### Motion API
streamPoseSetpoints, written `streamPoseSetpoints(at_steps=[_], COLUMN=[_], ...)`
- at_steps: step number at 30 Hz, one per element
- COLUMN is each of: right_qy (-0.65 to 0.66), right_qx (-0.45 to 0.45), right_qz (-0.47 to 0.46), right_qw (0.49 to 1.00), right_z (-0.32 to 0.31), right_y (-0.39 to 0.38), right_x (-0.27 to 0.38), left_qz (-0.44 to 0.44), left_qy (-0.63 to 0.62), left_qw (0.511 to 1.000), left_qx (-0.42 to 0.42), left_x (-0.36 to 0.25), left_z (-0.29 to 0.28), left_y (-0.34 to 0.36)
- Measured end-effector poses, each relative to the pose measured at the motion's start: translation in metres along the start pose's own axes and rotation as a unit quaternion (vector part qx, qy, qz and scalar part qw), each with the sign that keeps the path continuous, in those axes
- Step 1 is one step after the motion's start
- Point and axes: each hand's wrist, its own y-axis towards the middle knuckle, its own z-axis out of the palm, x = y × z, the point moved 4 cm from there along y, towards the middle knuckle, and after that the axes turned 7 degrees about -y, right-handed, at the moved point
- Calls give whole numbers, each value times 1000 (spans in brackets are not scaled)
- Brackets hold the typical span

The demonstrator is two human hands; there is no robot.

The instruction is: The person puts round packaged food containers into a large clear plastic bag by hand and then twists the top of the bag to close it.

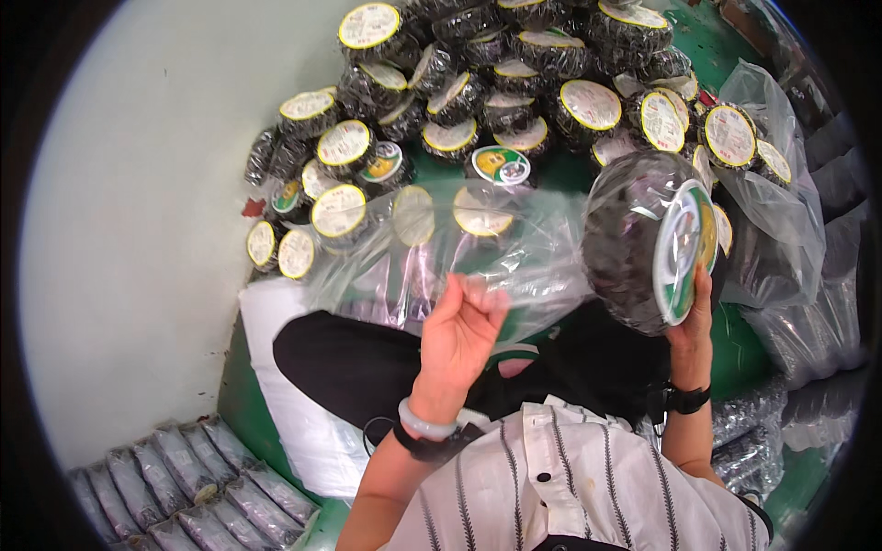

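Note:
My left hand [462, 331] pinches the edge of a large clear plastic bag [496, 262], which spreads over my legs and some packages behind it. My right hand [691, 317] grips a round, dark, film-wrapped package [625, 234] tilted on its side, its green, yellow and white label facing right; this package is beside the bag's right end. Behind them is a big heap of similar round dark packages [588, 110], many showing white labels with yellow rims.
A white sheet stack [285, 404] lies left of my legs, by a pale wall [129, 230]. Rows of long wrapped packs [184, 468] lie at lower left. Clear plastic bags [790, 239] and shiny packs [772, 413] pile at right, on a green floor [239, 386].

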Motion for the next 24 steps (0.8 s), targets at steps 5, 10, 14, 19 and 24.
streamPoseSetpoints(at_steps=[5,10,14,19,24], right_qy=[-173,77,-29,-737,-879], right_qx=[-20,69,-42,146,62], right_qz=[-114,470,264,-345,-91], right_qw=[978,877,963,562,463], right_z=[15,60,24,103,96], right_y=[19,-24,21,-1,40], right_x=[78,-74,-117,-70,-85], left_qz=[-133,156,92,258,9], left_qy=[368,484,663,591,538], left_qw=[919,858,734,759,830], left_qx=[55,68,110,87,143], left_x=[32,-8,12,32,72], left_z=[-16,-8,-34,-19,-17], left_y=[-17,-7,-20,30,34])
